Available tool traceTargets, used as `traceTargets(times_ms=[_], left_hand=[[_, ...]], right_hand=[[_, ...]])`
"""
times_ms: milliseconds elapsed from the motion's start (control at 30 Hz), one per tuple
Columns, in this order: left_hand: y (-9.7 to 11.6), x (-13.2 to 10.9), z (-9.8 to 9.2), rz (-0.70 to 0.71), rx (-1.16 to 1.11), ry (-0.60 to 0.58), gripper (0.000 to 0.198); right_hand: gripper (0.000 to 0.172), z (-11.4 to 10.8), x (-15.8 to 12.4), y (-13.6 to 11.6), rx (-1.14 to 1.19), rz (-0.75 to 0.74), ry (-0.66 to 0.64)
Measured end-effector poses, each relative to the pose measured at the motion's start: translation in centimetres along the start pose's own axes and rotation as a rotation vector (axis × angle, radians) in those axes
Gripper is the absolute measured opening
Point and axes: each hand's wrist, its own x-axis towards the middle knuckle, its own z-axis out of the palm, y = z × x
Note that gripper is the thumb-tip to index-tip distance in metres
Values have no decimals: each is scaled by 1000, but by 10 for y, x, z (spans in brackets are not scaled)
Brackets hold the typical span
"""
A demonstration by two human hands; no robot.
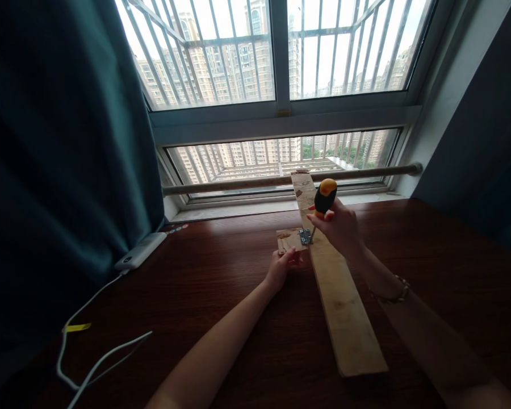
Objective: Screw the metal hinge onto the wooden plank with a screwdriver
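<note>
A long wooden board (340,301) lies on the dark brown table, running away from me toward the window. At its left edge sits a small piece of wood (286,240), and a metal hinge (305,236) spans the two. With thumb and fingers, my left hand (281,268) grips the near edge of the small piece. My right hand (338,227) is closed around a screwdriver (325,197) with a black and orange handle. The screwdriver is tilted, its shaft pointing down at the hinge's right side. Any screw under the tip is too small to make out.
A white power strip (141,251) lies at the table's back left beside a dark curtain (68,142). Its white cable (80,301) loops across the left side, with a yellow strip (77,328) near it. Behind the table a horizontal rail (247,184) crosses the window.
</note>
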Motion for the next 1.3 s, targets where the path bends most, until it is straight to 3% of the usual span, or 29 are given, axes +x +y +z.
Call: traceTargets(times_ms=[67,233,300,367,533,633,767,933,1300], left_hand=[[0,0,0,-8,2,-3,31],[0,0,0,-2,7,7,31],[-1,1,0,-1,26,6,31],[-1,1,-1,-2,40,7,31],[-2,1,-1,15,30,5,31],[-3,1,-2,12,28,3,31],[-3,1,-3,10,37,-7,31],[-2,1,-2,-12,41,13,32],[-3,2,-2,-3,33,-4,31]], right_hand=[[22,-3,1,2,208,22,-89],[29,-21,4,7,614,157,-465],[31,-24,4,8,653,183,-509],[30,-22,3,9,533,143,-439],[31,-8,0,6,-35,-130,-60],[38,-3,-1,5,-141,-176,47],[41,-4,-3,3,-133,-167,104],[36,-14,-5,-1,-46,-37,180],[29,-8,1,8,116,63,61]])
